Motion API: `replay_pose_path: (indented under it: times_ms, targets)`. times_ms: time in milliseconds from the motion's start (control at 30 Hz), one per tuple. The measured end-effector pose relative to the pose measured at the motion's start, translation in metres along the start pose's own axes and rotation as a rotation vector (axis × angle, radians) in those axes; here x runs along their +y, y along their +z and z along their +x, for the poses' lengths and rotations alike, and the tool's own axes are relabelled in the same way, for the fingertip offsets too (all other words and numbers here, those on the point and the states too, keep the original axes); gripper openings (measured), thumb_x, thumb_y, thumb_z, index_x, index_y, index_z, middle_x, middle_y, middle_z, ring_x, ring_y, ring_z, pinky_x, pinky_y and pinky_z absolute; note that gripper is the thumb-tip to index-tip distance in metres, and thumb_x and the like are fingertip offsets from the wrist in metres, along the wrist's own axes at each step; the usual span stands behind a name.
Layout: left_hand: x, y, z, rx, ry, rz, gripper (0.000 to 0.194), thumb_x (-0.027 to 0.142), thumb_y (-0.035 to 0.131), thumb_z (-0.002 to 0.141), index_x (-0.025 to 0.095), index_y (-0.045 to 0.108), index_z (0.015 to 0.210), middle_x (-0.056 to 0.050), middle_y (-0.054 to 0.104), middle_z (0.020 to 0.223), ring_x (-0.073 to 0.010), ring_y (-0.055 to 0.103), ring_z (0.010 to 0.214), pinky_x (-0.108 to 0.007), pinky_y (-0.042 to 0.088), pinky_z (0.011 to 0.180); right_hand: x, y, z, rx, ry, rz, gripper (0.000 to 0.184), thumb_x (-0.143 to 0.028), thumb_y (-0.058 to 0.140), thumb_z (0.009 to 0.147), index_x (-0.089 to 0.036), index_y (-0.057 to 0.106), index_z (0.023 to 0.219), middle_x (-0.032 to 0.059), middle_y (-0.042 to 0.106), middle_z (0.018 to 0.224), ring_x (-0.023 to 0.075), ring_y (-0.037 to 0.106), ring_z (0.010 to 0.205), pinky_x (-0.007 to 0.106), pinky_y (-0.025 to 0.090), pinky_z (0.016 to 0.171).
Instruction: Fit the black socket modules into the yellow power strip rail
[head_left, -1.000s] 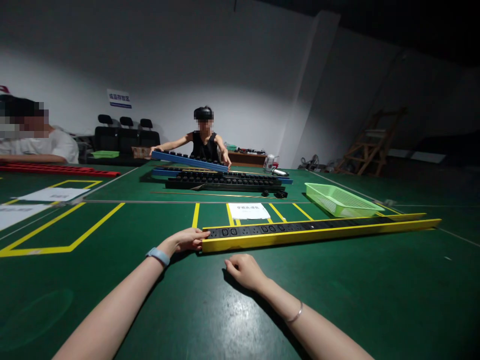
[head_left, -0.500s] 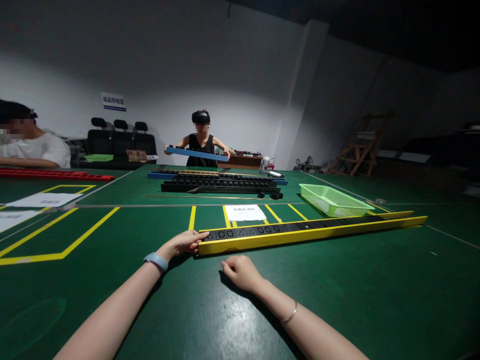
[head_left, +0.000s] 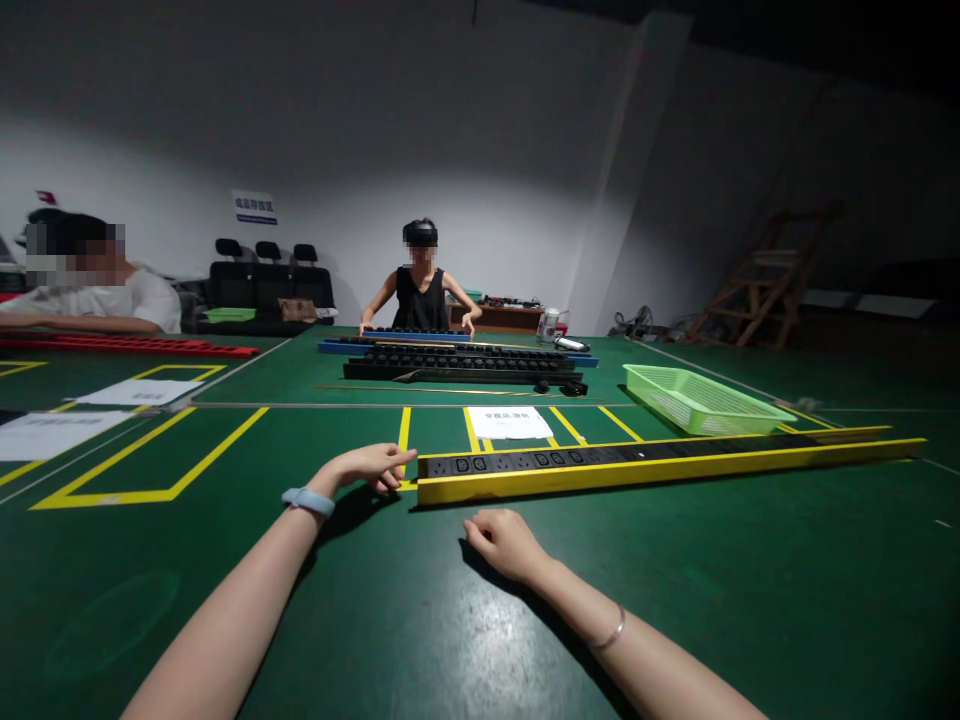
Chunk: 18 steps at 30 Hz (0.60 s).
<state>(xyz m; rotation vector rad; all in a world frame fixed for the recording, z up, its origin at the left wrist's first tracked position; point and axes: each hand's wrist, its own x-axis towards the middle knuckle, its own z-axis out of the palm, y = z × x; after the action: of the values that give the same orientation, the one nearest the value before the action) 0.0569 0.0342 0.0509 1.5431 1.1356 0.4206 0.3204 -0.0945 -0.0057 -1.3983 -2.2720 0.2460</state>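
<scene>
A long yellow power strip (head_left: pixel 525 484) with a black row of sockets lies across the green table in front of me, slanting away to the right. My left hand (head_left: pixel 367 465) is just off its left end, index finger stretched toward the corner and the other fingers loosely bent, with nothing held. Below the strip's near side, my right hand (head_left: pixel 504 543) rests on the table as a loose fist, apart from the strip. No object shows in that fist.
Behind the strip sit a green plastic basket (head_left: pixel 705 402) and a white paper label (head_left: pixel 508 423) among yellow tape lines. Black socket strips (head_left: pixel 461 368) lie farther back. A co-worker (head_left: pixel 421 290) has hands at a blue rail (head_left: pixel 416 335); another person (head_left: pixel 142 300) sits left by red rails (head_left: pixel 150 347).
My left hand has let go of the strip's left end and drawn slightly back. The co-worker opposite has lowered the blue rail to the table. My right hand stays a fist.
</scene>
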Motion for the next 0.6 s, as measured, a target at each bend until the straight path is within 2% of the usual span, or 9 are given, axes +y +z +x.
replay_pose_path:
  times_ms: [133,233,333,400,500,600]
  targets:
    - [0.000,-0.035,-0.015,0.057,0.013,0.214,0.055,0.062,0.070,0.063,0.015,0.064,0.091,-0.008,0.069,0.088,-0.0184,0.064,0.070,-0.024,0.041,0.056,0.000,0.000,0.002,-0.003,-0.015,0.044,0.042,-0.032,0.039,0.094,-0.017,0.052,0.057,-0.0010,0.051,0.058,0.0107,0.042,0.055,0.025,0.025,0.057]
    - [-0.005,-0.057,-0.021,0.126,0.020,0.309,0.054,0.061,0.069,0.065,0.015,0.066,0.093,-0.007,0.070,0.089,-0.0182,0.064,0.069,-0.024,0.039,0.058,0.001,0.002,0.004,-0.021,-0.011,0.063,0.043,-0.035,0.037,0.095,-0.018,0.051,0.057,-0.0005,0.051,0.059,0.0116,0.043,0.055,0.026,0.026,0.057]
    - [-0.014,-0.073,-0.021,0.202,0.023,0.387,0.055,0.061,0.065,0.069,0.016,0.066,0.100,-0.009,0.072,0.094,-0.0211,0.065,0.078,-0.025,0.041,0.065,0.001,0.004,0.006,-0.045,-0.002,0.072,0.044,-0.037,0.035,0.095,-0.018,0.050,0.058,0.0003,0.052,0.060,0.0124,0.044,0.056,0.027,0.027,0.058]
    - [-0.023,-0.078,-0.016,0.289,0.040,0.454,0.056,0.060,0.061,0.073,0.016,0.065,0.107,-0.011,0.070,0.106,-0.0241,0.065,0.090,-0.027,0.044,0.074,0.001,0.005,0.007,-0.061,0.002,0.079,0.046,-0.039,0.034,0.096,-0.018,0.048,0.058,0.0008,0.052,0.060,0.0129,0.045,0.057,0.027,0.028,0.059]
    - [-0.041,-0.079,-0.002,0.405,0.116,0.625,0.059,0.055,0.053,0.081,0.013,0.059,0.122,-0.015,0.060,0.128,-0.0269,0.058,0.113,-0.030,0.042,0.091,0.002,0.007,0.008,-0.074,0.016,0.085,0.046,-0.041,0.033,0.096,-0.019,0.046,0.058,0.0015,0.053,0.061,0.0136,0.046,0.058,0.028,0.028,0.059]
    - [-0.064,-0.074,0.012,0.476,0.124,0.669,0.065,0.050,0.052,0.084,0.008,0.049,0.133,-0.019,0.045,0.143,-0.0301,0.041,0.132,-0.036,0.030,0.107,0.002,0.009,0.009,-0.076,0.014,0.086,0.046,-0.041,0.033,0.096,-0.019,0.046,0.058,0.0020,0.054,0.061,0.0141,0.047,0.058,0.028,0.029,0.059]
